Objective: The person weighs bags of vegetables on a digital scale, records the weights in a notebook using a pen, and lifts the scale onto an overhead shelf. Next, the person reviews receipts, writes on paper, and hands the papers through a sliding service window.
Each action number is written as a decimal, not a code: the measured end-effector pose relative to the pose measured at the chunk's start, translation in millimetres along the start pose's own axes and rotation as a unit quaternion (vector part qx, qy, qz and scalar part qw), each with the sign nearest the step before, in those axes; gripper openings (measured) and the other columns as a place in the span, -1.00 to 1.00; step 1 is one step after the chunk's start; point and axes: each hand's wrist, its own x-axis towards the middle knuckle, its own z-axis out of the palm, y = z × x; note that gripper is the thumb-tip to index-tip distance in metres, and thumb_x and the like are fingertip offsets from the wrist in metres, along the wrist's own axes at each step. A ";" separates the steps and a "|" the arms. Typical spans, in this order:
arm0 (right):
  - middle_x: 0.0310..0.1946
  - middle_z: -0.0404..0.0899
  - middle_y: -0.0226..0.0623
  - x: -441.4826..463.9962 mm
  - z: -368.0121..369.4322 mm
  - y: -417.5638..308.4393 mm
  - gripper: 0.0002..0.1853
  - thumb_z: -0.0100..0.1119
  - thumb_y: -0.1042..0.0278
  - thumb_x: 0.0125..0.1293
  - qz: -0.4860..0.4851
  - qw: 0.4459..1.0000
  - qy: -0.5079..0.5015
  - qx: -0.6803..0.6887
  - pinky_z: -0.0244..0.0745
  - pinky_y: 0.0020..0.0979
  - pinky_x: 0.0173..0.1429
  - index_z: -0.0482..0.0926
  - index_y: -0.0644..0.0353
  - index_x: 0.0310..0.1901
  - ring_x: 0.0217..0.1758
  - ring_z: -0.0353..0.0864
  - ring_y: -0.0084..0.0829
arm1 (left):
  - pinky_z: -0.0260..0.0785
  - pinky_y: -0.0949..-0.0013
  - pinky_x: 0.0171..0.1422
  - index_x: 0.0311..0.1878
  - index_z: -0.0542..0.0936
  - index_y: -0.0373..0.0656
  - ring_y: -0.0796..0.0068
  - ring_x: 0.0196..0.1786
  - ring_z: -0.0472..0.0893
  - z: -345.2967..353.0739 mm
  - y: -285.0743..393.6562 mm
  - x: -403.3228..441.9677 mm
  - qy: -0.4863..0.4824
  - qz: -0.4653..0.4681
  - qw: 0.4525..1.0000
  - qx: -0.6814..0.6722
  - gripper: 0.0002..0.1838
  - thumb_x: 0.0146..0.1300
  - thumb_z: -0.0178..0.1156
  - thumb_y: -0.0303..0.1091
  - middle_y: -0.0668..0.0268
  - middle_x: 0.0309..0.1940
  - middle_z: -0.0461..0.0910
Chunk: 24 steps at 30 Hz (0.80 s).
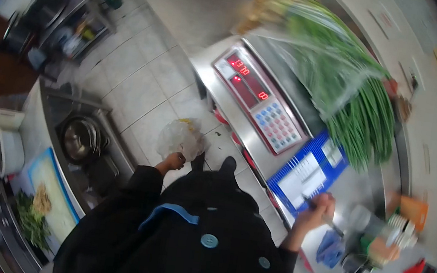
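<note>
Left grip [175, 160] clutching plastic bag [181, 136]; right grip [320, 208] pinching pen [333, 225] near white paper [299, 179]; scale [278, 125] just beyond.

Down in the aisle, open floor [151, 81] stretches ahead of the left hand [174, 160], though the bag [180, 137] it grips bulks out in front of the fingers. Pans [81, 139] crowd the unit on that side. Across at the counter [364, 190], the right hand [319, 209] can slip back over the front edge. Forward, past the tray [286, 174], the scale [259, 98] stands in the way, with greens [361, 125] heaped behind it; a cloth [331, 248] lies near that hand, body side.
</note>
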 end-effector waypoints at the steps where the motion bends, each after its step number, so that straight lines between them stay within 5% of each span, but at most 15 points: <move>1: -0.65 0.32 -0.36 -0.8 19.0 -19.7 -0.61 0.01 0.24 0.33 -0.020 0.996 -0.057 -0.061 0.09 -0.53 -0.50 0.30 0.24 -0.63 -0.59 0.22 -0.59 | 0.45 0.33 -0.50 -0.29 0.60 -0.28 0.39 -0.58 0.60 5.3 -16.9 -3.1 -0.003 -0.036 0.998 -0.054 -0.72 0.16 0.08 -0.23 0.18 -0.54 0.63; 2: -0.62 0.38 -0.28 -3.9 37.6 -32.6 -0.58 -0.01 0.22 0.33 -0.059 0.984 -0.111 -0.124 0.12 -0.47 -0.47 0.33 0.30 -0.64 -0.56 0.27 -0.50 | 0.42 0.28 -0.51 -0.40 0.62 -0.26 0.36 -0.58 0.60 12.7 -48.9 2.1 -0.025 0.036 0.998 0.041 -0.75 0.11 0.08 -0.26 0.18 -0.55 0.62; 3: -0.57 0.44 -0.20 -5.8 58.1 -45.0 -0.58 -0.03 0.24 0.33 -0.087 0.965 -0.205 -0.137 0.16 -0.44 -0.45 0.34 0.33 -0.64 -0.51 0.35 -0.43 | 0.42 0.23 -0.48 -0.46 0.63 -0.23 0.28 -0.55 0.61 21.8 -51.7 -5.3 0.026 -0.086 0.995 -0.035 -0.77 0.05 0.10 -0.27 0.17 -0.51 0.63; 4: -0.52 0.48 -0.15 -10.3 71.6 -40.1 -0.65 -0.03 0.30 0.33 -0.114 0.943 -0.277 -0.143 0.26 -0.43 -0.40 0.38 0.33 -0.57 -0.47 0.41 -0.40 | 0.45 0.17 -0.33 -0.51 0.62 -0.21 0.15 -0.45 0.62 24.8 -70.7 -5.1 0.006 -0.048 0.999 0.025 -0.78 0.03 0.11 -0.26 0.12 -0.47 0.63; 7: -0.45 0.53 -0.17 -34.0 112.6 -17.8 -0.87 0.01 0.44 0.31 0.004 0.903 -0.407 -0.137 0.40 -0.43 -0.27 0.46 0.30 -0.37 -0.40 0.52 -0.37 | 0.45 0.17 -0.11 -0.35 0.61 -0.18 0.05 -0.24 0.61 44.2 -123.9 4.0 0.134 0.053 0.982 0.121 -0.78 0.01 0.15 -0.25 0.01 -0.36 0.61; 9: -0.41 0.55 -0.21 -53.7 131.6 8.7 -0.92 0.01 0.50 0.31 0.096 0.883 -0.442 -0.127 0.46 -0.44 -0.22 0.48 0.29 -0.24 -0.35 0.57 -0.40 | 0.38 0.13 0.08 -0.04 0.52 -0.10 -0.07 -0.05 0.53 44.5 -136.1 16.3 0.167 -0.119 0.979 -0.007 -0.60 -0.01 0.21 -0.24 -0.07 -0.12 0.55; 10: -0.40 0.55 -0.20 -60.1 133.9 26.8 -0.91 0.00 0.52 0.31 0.101 0.858 -0.480 -0.155 0.47 -0.44 -0.23 0.48 0.30 -0.20 -0.37 0.57 -0.39 | 0.38 0.13 0.08 -0.04 0.52 -0.10 -0.07 -0.05 0.53 43.9 -142.7 28.6 0.169 -0.126 0.977 -0.018 -0.60 -0.01 0.21 -0.24 -0.07 -0.12 0.55; 12: -0.39 0.55 -0.20 -69.1 146.4 48.0 -0.90 0.01 0.58 0.28 0.155 0.811 -0.539 -0.166 0.48 -0.44 -0.24 0.49 0.28 -0.19 -0.38 0.57 -0.39 | 0.30 0.10 0.20 0.23 0.33 0.05 -0.16 0.12 0.40 40.3 -155.9 59.0 0.257 -0.266 0.908 -0.197 -0.32 -0.05 0.26 -0.22 -0.08 0.09 0.40; 14: -0.38 0.55 -0.20 -76.3 160.2 62.3 -0.88 0.01 0.61 0.26 0.131 0.786 -0.572 -0.192 0.47 -0.44 -0.26 0.50 0.27 -0.19 -0.38 0.57 -0.39 | 0.18 0.06 0.30 0.31 0.26 0.13 -0.18 0.30 0.21 29.2 -161.7 89.8 0.251 -0.277 0.859 -0.351 -0.27 0.01 0.26 -0.19 -0.04 0.23 0.29; 17: -0.38 0.55 -0.19 -86.9 170.8 90.9 -0.83 0.02 0.68 0.22 0.096 0.758 -0.604 -0.226 0.46 -0.44 -0.27 0.51 0.26 -0.19 -0.37 0.58 -0.37 | 0.09 0.05 0.36 0.33 0.22 0.00 0.18 0.34 0.18 24.8 -170.8 123.1 0.145 -0.288 0.734 -0.598 -0.32 0.17 0.12 0.00 0.26 0.27 0.26; 18: -0.38 0.55 -0.18 -89.2 170.8 100.7 -0.81 0.01 0.71 0.20 0.087 0.753 -0.609 -0.234 0.46 -0.43 -0.28 0.51 0.25 -0.19 -0.35 0.59 -0.36 | 0.09 0.05 0.36 0.33 0.22 0.00 0.18 0.34 0.18 36.0 -191.1 144.8 0.147 -0.287 0.731 -0.601 -0.32 0.17 0.12 0.00 0.26 0.27 0.26; 20: -0.39 0.55 -0.18 -95.4 168.9 118.1 -0.79 0.00 0.73 0.19 0.064 0.752 -0.608 -0.248 0.46 -0.42 -0.27 0.51 0.25 -0.19 -0.33 0.60 -0.33 | 0.31 0.13 0.15 0.22 0.37 -0.11 0.28 0.06 0.43 48.9 -211.6 169.7 0.240 -0.145 0.584 -0.762 -0.45 0.18 0.12 -0.12 0.29 0.03 0.46; 21: -0.39 0.55 -0.18 -97.0 171.4 117.7 -0.78 0.01 0.74 0.19 0.061 0.756 -0.607 -0.239 0.47 -0.41 -0.27 0.52 0.25 -0.18 -0.32 0.60 -0.31 | 0.31 0.13 0.15 0.22 0.37 -0.11 0.28 0.06 0.43 45.1 -214.7 173.1 0.239 -0.146 0.583 -0.763 -0.45 0.18 0.12 -0.12 0.29 0.03 0.46; 23: -0.39 0.55 -0.18 -96.1 175.2 102.7 -0.77 0.02 0.74 0.18 0.060 0.759 -0.604 -0.235 0.47 -0.41 -0.26 0.52 0.24 -0.17 -0.32 0.60 -0.29 | 0.41 0.35 -0.35 -0.09 0.48 -0.21 0.46 -0.43 0.54 30.5 -212.3 171.5 0.327 -0.174 0.508 -0.777 -0.67 0.07 0.22 -0.31 0.28 -0.38 0.55; 24: -0.40 0.55 -0.19 -92.9 181.4 89.7 -0.78 0.04 0.73 0.17 0.043 0.769 -0.601 -0.216 0.47 -0.40 -0.27 0.53 0.24 -0.18 -0.33 0.59 -0.28 | 0.41 0.35 -0.35 -0.09 0.48 -0.21 0.46 -0.43 0.54 33.7 -208.8 164.5 0.325 -0.171 0.511 -0.778 -0.67 0.07 0.22 -0.31 0.28 -0.38 0.55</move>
